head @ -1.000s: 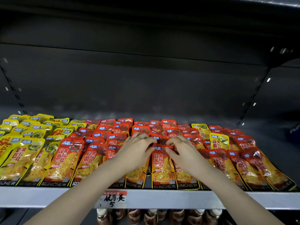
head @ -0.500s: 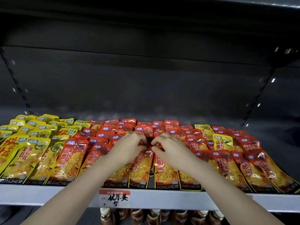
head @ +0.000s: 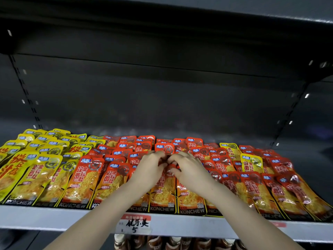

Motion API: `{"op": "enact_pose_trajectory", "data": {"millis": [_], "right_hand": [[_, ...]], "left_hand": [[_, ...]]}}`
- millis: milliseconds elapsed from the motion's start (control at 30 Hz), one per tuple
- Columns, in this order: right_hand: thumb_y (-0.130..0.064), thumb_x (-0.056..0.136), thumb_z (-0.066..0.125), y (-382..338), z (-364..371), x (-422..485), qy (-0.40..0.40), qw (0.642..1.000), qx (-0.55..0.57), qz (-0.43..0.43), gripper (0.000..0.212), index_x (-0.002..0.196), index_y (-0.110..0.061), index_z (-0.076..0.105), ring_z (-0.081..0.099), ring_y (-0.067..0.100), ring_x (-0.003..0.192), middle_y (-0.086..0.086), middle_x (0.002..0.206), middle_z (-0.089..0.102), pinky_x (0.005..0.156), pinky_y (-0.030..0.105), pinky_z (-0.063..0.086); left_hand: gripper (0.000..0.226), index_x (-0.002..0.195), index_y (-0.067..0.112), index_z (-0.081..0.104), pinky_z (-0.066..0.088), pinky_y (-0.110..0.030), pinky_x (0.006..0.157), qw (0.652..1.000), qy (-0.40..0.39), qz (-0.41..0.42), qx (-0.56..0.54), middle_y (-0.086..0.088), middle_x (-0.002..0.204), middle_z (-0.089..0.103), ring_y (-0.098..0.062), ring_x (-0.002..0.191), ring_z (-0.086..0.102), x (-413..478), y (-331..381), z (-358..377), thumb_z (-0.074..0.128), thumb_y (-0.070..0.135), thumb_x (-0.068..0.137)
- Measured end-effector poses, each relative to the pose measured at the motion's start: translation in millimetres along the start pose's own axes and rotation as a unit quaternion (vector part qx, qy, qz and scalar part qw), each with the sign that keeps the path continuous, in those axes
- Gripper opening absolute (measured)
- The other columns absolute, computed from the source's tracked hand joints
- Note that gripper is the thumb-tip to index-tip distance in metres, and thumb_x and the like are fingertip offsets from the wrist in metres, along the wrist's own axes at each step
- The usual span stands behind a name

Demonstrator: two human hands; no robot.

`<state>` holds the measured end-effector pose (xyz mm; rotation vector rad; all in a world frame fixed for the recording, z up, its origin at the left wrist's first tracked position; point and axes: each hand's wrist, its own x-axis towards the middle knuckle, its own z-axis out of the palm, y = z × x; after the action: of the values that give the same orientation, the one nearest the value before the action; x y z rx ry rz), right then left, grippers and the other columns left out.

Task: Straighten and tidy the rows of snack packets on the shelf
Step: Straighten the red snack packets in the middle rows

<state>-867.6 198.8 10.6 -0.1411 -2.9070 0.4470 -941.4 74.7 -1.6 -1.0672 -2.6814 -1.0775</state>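
Rows of flat snack packets cover the shelf: orange-red packets (head: 84, 179) through the middle and right, yellow packets (head: 32, 175) at the left. Two stray yellow packets (head: 251, 162) lie among the red ones at the right. My left hand (head: 150, 169) and my right hand (head: 189, 168) sit side by side on the middle rows, fingers curled, fingertips meeting at the top of an orange-red packet (head: 163, 192) in the front row. Both hands pinch that packet's upper edge. The packets under my palms are hidden.
The grey shelf front edge (head: 54, 219) carries a handwritten price tag (head: 135, 225). Bottles (head: 137, 243) stand on the level below. A dark back wall and the underside of the shelf above (head: 162, 33) close in the space; bare shelf shows behind the packets.
Both hands have slid a little farther back along the middle rows and drawn closer together, fingertips now touching over one packet's top. The view has shifted slightly.
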Motion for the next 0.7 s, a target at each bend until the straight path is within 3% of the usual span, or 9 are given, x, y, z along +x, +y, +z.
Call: {"op": "enact_pose_trajectory", "data": {"millis": [133,267,433,533,633,700], "right_hand": [[-0.025,0.094,0.054,-1,2,-1,0.003,1.0,-0.002,0.003,0.026,0.12,-0.028,0.058,0.043,0.017,0.123,-0.007,0.123,0.053,0.105,0.042,0.035],[-0.021,0.098,0.046,0,-2,0,0.003,1.0,0.013,0.005,0.026,0.119,-0.025,0.06,0.049,0.016,0.118,-0.006,0.122,0.055,0.102,0.04,0.04],[-0.016,0.099,0.044,2,-8,12,0.002,1.0,0.01,0.022,0.028,0.12,-0.019,0.061,0.053,0.019,0.115,-0.001,0.123,0.056,0.098,0.037,0.044],[-0.021,0.097,0.049,2,-6,20,-0.021,0.999,-0.007,0.026,0.028,0.123,-0.019,0.059,0.05,0.021,0.117,0.0,0.122,0.056,0.1,0.04,0.043],[-0.025,0.096,0.053,-2,-7,26,-0.035,0.998,0.014,0.045,0.038,0.132,-0.016,0.05,0.055,0.019,0.114,0.0,0.116,0.064,0.097,0.04,0.046],[-0.024,0.095,0.055,-4,-7,30,-0.035,0.998,0.022,0.05,0.033,0.126,-0.015,0.054,0.06,0.018,0.105,0.001,0.109,0.067,0.091,0.037,0.05]], "left_hand": [[0.019,0.103,0.014,0.067,0.042,-0.021,0.086,0.999,0.005,0.045,0.018,0.004,0.098,0.054,-0.014,0.094,0.056,-5,-6,-5,0.054,0.007,0.091],[0.024,0.11,0.014,0.066,0.037,-0.015,0.089,0.997,-0.009,0.062,0.036,0.002,0.107,0.058,-0.012,0.104,0.053,-3,-11,-15,0.048,0.009,0.095],[0.03,0.124,0.018,0.059,0.031,-0.026,0.107,0.993,-0.026,0.056,0.102,0.002,0.124,0.053,-0.017,0.121,0.045,10,-21,-21,0.049,0.012,0.096],[0.033,0.128,0.02,0.055,0.033,-0.029,0.106,0.99,-0.036,0.044,0.128,0.002,0.129,0.05,-0.019,0.127,0.041,14,-24,-21,0.052,0.018,0.095],[0.03,0.123,0.018,0.06,0.039,-0.03,0.103,0.992,-0.042,0.039,0.114,0.0,0.124,0.056,-0.019,0.121,0.047,19,-27,-22,0.058,0.018,0.092],[0.03,0.12,0.017,0.062,0.044,-0.03,0.098,0.994,-0.048,0.033,0.094,-0.002,0.121,0.06,-0.018,0.115,0.053,22,-27,-23,0.061,0.016,0.09]]}}
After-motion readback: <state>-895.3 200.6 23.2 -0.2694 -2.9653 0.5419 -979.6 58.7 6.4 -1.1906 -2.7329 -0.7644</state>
